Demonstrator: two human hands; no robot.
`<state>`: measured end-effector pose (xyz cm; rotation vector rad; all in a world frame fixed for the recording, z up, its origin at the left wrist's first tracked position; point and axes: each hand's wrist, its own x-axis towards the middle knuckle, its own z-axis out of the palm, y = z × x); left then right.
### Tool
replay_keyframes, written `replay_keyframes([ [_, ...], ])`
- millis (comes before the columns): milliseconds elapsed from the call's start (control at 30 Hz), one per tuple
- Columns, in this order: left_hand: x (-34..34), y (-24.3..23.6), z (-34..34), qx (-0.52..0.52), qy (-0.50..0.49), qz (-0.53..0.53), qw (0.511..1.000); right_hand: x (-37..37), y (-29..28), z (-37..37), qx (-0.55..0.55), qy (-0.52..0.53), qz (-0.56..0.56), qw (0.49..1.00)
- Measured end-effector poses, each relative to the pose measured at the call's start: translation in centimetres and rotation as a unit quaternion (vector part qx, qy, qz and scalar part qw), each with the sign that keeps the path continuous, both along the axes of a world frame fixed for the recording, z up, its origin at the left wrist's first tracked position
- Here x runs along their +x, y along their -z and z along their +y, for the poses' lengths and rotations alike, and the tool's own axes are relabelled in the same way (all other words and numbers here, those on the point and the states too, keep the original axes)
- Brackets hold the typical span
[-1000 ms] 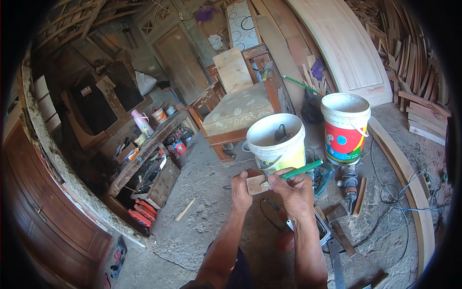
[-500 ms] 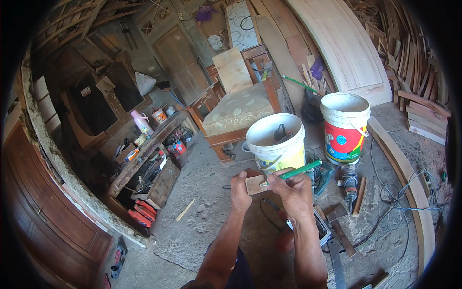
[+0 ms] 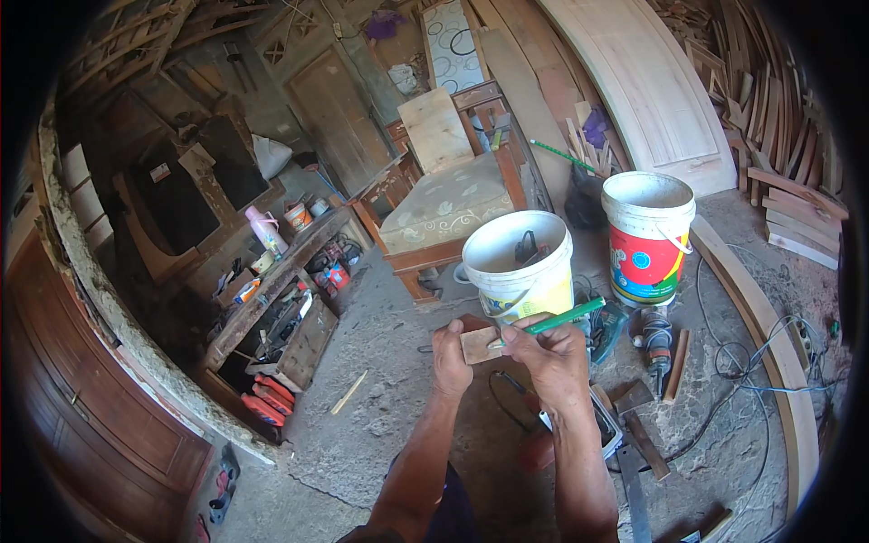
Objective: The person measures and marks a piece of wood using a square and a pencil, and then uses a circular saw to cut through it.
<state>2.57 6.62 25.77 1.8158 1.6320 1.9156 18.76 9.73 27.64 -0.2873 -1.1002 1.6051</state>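
My left hand (image 3: 450, 362) is closed around the left end of a small wooden block (image 3: 478, 346), holding it up above the floor. In my right hand (image 3: 552, 362) is a long green pencil (image 3: 566, 317), pinched between thumb and fingers. Its pale tip lies against or just over the block's face; I cannot tell whether they touch. The pencil's other end points up and to the right. Just beyond my hands stands a white bucket with a yellow label (image 3: 520, 262), holding dark tools.
A second white bucket (image 3: 647, 244) stands to the right. A power tool (image 3: 656, 348), a hammer (image 3: 643, 434), a saw blade (image 3: 632, 493) and cables (image 3: 742, 385) lie on the floor. A curved timber (image 3: 769, 353) borders the right. Beyond are a cushioned chair (image 3: 444, 208) and a workbench (image 3: 290, 271).
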Motion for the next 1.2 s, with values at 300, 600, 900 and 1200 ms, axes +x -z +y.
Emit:
replay_keyframes([
  [300,0.2,0.1,0.0,-0.005,-0.039,0.016,0.999,0.0,0.1,0.1,0.001,-0.002,-0.003,1.000],
  [600,0.0,0.6,0.2,0.006,-0.037,-0.005,0.999,0.1,0.0,0.0,0.003,-0.007,0.000,1.000],
  [900,-1.6,1.9,0.5,0.007,-0.055,0.013,0.998,0.2,0.3,-0.2,0.007,-0.040,0.061,0.997],
  [1200,1.7,0.4,0.9,-0.136,0.048,-0.427,0.892,-0.4,2.8,1.4,0.128,0.012,0.090,0.988],
])
